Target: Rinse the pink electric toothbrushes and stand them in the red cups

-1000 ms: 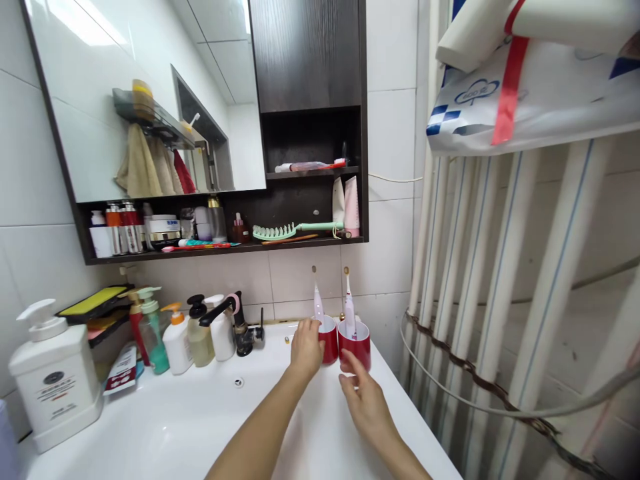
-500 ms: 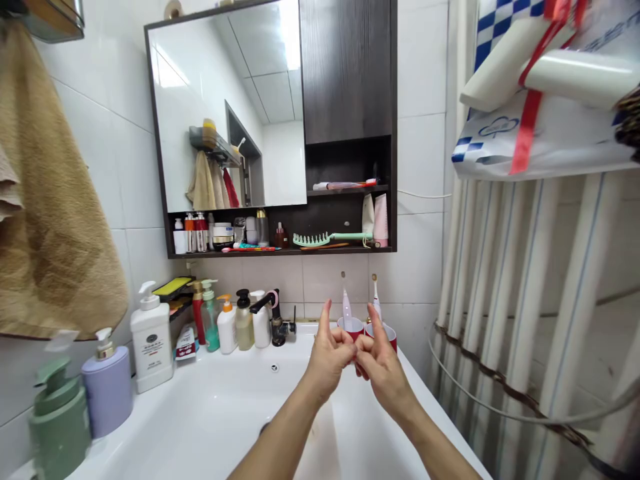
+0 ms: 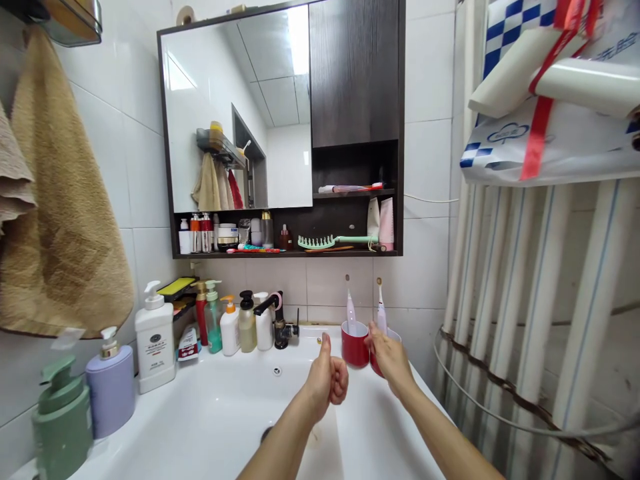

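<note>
- Left hand (image 3: 327, 380): curled into a fist, thumb up, holding nothing; over the sink (image 3: 200, 413) basin.
- Right hand (image 3: 389, 357): at 2 o'clock from the left hand, laid against the right red cup (image 3: 375, 365). Whether the fingers clamp it cannot be told.
- Left red cup (image 3: 354, 345): just beside the right red cup, at its 9 o'clock.
- Toothbrushes (image 3: 381, 312): one upright in each cup.
- Faucet (image 3: 277, 321): at 9 o'clock from the cups, with pump bottles (image 3: 235, 330) further along at 9 o'clock.
</note>
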`<state>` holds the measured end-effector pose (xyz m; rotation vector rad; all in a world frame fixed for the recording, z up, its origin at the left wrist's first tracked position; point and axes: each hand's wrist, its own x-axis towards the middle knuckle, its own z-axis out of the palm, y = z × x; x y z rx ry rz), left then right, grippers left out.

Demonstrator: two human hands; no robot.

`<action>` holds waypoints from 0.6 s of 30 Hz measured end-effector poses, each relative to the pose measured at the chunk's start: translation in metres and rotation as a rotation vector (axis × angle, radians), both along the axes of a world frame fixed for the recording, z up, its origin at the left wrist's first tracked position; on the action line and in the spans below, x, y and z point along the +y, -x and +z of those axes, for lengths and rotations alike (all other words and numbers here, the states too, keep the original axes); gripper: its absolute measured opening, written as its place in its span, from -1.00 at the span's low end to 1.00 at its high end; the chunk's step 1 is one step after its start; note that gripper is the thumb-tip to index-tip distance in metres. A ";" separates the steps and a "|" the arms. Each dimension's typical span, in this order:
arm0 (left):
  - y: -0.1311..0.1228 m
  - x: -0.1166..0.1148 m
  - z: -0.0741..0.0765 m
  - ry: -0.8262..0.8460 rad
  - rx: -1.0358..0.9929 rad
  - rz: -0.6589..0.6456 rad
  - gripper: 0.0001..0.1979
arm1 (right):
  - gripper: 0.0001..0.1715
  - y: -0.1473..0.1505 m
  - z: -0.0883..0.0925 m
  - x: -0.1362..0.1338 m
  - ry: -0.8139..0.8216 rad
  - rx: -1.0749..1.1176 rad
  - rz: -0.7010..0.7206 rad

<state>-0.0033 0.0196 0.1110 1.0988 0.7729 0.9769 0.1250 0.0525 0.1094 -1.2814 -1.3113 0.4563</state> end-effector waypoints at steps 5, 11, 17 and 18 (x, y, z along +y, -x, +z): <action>0.003 -0.001 -0.040 0.122 0.140 0.089 -0.43 | -0.71 -0.037 -0.026 0.039 0.151 -0.432 -0.363; 0.016 -0.008 -0.075 0.128 0.245 0.150 -0.46 | -0.77 -0.057 -0.045 0.023 0.212 -0.598 -0.268; 0.019 -0.009 -0.079 -0.012 0.304 0.262 -0.70 | -0.76 -0.045 -0.053 -0.029 0.166 -0.661 -0.114; 0.018 -0.008 -0.077 -0.050 0.320 0.290 -0.74 | -0.78 -0.038 -0.054 -0.035 0.146 -0.652 -0.073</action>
